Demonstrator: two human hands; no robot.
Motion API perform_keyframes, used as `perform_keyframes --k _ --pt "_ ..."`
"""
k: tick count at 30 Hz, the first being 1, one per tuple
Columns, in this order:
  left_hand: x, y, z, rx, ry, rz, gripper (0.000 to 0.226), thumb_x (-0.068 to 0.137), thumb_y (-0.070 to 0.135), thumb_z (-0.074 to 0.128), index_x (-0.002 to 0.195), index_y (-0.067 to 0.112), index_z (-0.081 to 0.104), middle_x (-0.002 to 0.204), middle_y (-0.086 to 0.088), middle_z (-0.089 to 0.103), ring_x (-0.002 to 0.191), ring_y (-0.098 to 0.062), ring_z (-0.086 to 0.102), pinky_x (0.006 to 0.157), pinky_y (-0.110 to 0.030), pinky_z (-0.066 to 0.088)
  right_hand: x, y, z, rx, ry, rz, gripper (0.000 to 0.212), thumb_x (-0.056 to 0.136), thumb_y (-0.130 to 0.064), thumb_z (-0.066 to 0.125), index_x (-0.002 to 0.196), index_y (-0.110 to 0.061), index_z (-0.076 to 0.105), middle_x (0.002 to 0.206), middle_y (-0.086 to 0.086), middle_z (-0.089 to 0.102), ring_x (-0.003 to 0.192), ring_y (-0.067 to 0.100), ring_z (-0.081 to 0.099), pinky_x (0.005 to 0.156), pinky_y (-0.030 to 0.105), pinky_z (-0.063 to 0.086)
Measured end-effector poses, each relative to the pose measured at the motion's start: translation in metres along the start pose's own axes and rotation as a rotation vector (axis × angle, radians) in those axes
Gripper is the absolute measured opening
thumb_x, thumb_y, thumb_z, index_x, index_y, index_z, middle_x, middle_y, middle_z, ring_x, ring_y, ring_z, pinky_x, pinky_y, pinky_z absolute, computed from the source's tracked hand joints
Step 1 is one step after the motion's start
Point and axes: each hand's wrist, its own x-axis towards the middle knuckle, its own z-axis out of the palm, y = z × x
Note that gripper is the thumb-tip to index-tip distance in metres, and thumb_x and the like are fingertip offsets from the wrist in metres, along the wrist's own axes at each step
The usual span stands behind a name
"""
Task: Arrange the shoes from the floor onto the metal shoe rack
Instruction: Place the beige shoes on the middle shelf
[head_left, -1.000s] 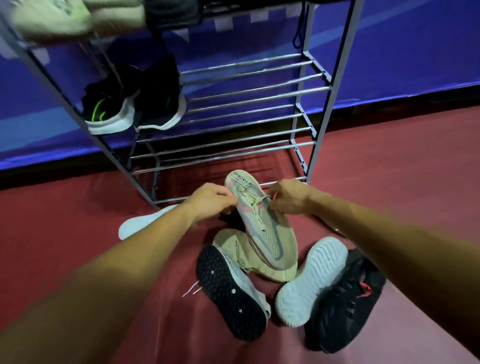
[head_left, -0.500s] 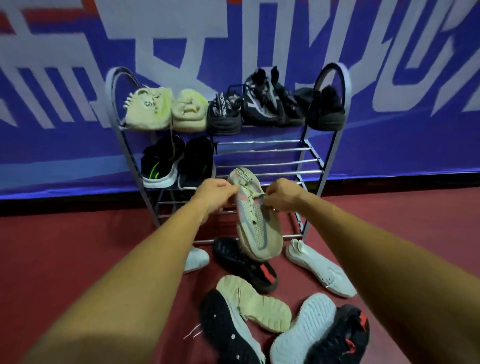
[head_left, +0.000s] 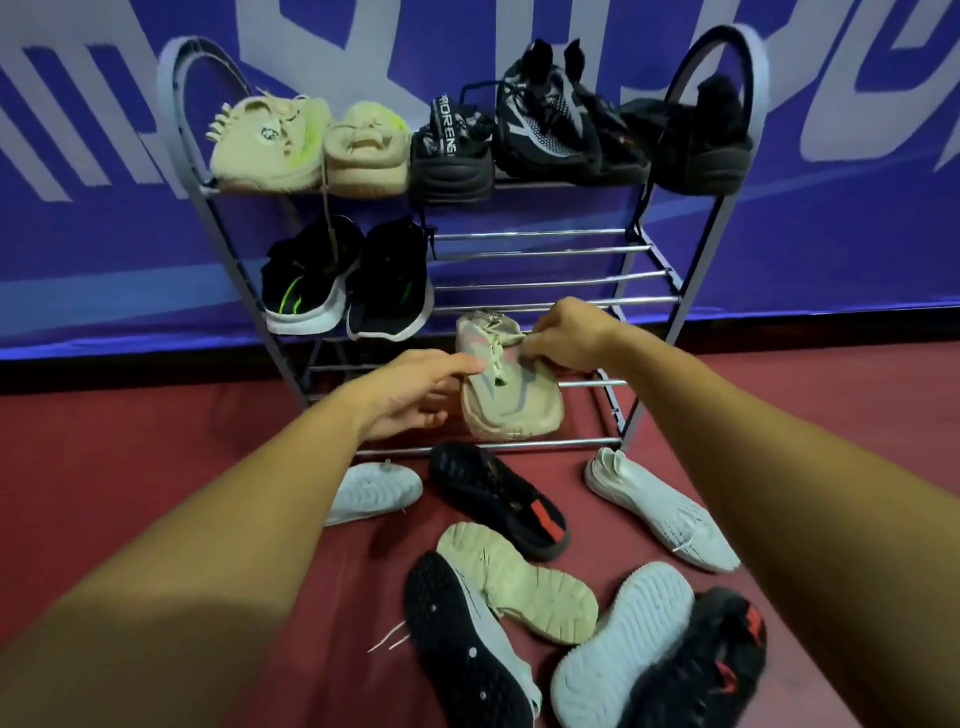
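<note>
Held shoe: a pink-streaked beige shoe (head_left: 511, 410) is sitting at the lowest tier of the metal shoe rack (head_left: 545, 251), toe pointing toward the camera, just behind the front bar; whether it is already resting on the bars cannot be told.
Left hand: the left hand (head_left: 415, 395) is gripping the shoe's left side, thumb lying over the upper and fingers curling beneath.
Right hand: the right hand (head_left: 569, 338) is pinching the shoe near its laces and collar, fingers curling down onto it.
Top tier: two beige shoes (head_left: 265, 143) are sitting at the left end, and a row of black shoes (head_left: 550, 130) is filling the remainder.
Middle tier: a pair of black shoes with green stripes (head_left: 309, 280) is occupying the left end.
Floor: seven shoes are lying scattered on the red floor (head_left: 130, 441) in front of the rack: a white shoe (head_left: 371, 491) by the left forearm, a black shoe with a red patch (head_left: 498, 499), a white knit shoe (head_left: 660, 512) on the right, a beige shoe sole-up (head_left: 519, 582), a black-soled shoe (head_left: 462, 644), a white-soled shoe (head_left: 618, 644) and a black shoe with red marks (head_left: 701, 665).
Backdrop: a blue banner (head_left: 831, 234) is standing behind the rack.
</note>
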Motion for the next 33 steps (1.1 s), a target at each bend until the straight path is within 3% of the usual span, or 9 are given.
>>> perform_keyframes --k 5,7,8,15,18,20,25,29,33 --pt "-0.006 0.012 -0.008 -0.110 -0.076 0.032 0.036 0.087 0.026 0.069 0.051 0.022 0.064 0.049 0.011 0.048 0.054 -0.006 0.050 0.074 -0.027 0.041 -0.008 -0.007 -0.021 0.199 0.015 -0.005 0.025 0.080 -0.035 0.080 0.071 -0.012 0.074 0.058 -0.006 0.057 0.050 0.005 0.049 0.047 0.015 0.041" --pt "-0.008 0.017 -0.010 -0.173 -0.052 0.056 0.012 0.075 0.032 0.079 0.069 0.023 0.073 0.076 0.002 0.062 0.074 -0.012 0.057 0.073 -0.028 0.044 -0.008 -0.013 -0.023 0.274 0.034 -0.004 0.025 0.082 -0.028 0.077 0.068 -0.011 0.068 0.058 -0.003 0.054 0.047 0.008 0.047 0.043 0.014 0.038" --pt "-0.009 0.018 -0.011 -0.210 -0.023 0.065 0.017 0.071 0.036 0.081 0.079 0.024 0.073 0.086 -0.001 0.060 0.080 -0.014 0.056 0.070 -0.028 0.046 -0.007 -0.017 -0.023 0.285 0.066 -0.001 0.023 0.082 -0.029 0.076 0.070 -0.011 0.066 0.059 -0.001 0.053 0.049 0.010 0.046 0.045 0.016 0.039" --pt "-0.010 0.018 -0.014 -0.328 0.037 0.152 0.031 0.086 0.045 0.068 0.105 0.021 0.070 0.088 -0.001 0.069 0.071 -0.014 0.058 0.065 -0.028 0.045 -0.006 -0.037 -0.027 0.330 0.191 -0.040 0.026 0.079 -0.023 0.071 0.058 -0.013 0.060 0.053 -0.003 0.054 0.050 0.010 0.047 0.052 0.022 0.044" --pt "-0.013 0.023 -0.012 -0.331 0.034 0.161 0.025 0.088 0.047 0.064 0.084 0.026 0.077 0.076 0.005 0.069 0.065 -0.011 0.056 0.063 -0.026 0.043 0.000 -0.039 -0.024 0.367 0.253 -0.047 0.021 0.080 -0.026 0.072 0.066 -0.010 0.071 0.060 -0.001 0.065 0.060 0.012 0.060 0.068 0.030 0.056" --pt "-0.015 0.024 -0.013 -0.322 0.021 0.144 0.037 0.089 0.050 0.062 0.063 0.027 0.074 0.060 0.009 0.062 0.062 -0.010 0.052 0.062 -0.025 0.040 0.007 -0.039 -0.016 0.335 0.310 -0.030 0.028 0.081 -0.034 0.075 0.069 -0.008 0.074 0.058 -0.002 0.063 0.057 0.010 0.057 0.063 0.029 0.051" --pt "-0.012 0.014 -0.023 -0.334 -0.026 0.015 0.043 0.073 0.055 0.075 0.094 0.021 0.059 0.081 0.000 0.066 0.067 -0.013 0.059 0.065 -0.026 0.043 0.021 -0.036 0.001 0.176 0.453 0.055 0.032 0.080 -0.042 0.069 0.068 -0.012 0.071 0.065 0.004 0.064 0.073 0.025 0.063 0.064 0.031 0.044" --pt "-0.014 0.011 -0.022 -0.356 -0.036 -0.049 0.033 0.080 0.044 0.070 0.085 0.012 0.067 0.075 -0.003 0.066 0.066 -0.016 0.058 0.067 -0.028 0.042 0.030 -0.042 0.012 0.141 0.518 0.070 0.033 0.082 -0.040 0.065 0.077 -0.008 0.071 0.072 0.009 0.063 0.077 0.032 0.061 0.063 0.030 0.038" --pt "-0.006 0.016 -0.017 -0.387 0.096 -0.028 0.020 0.084 0.034 0.067 0.071 0.019 0.063 0.066 0.003 0.060 0.064 -0.011 0.053 0.065 -0.026 0.041 0.036 -0.034 0.019 0.252 0.518 0.086 0.029 0.080 -0.037 0.069 0.069 -0.010 0.070 0.066 0.006 0.063 0.070 0.025 0.057 0.063 0.029 0.038"
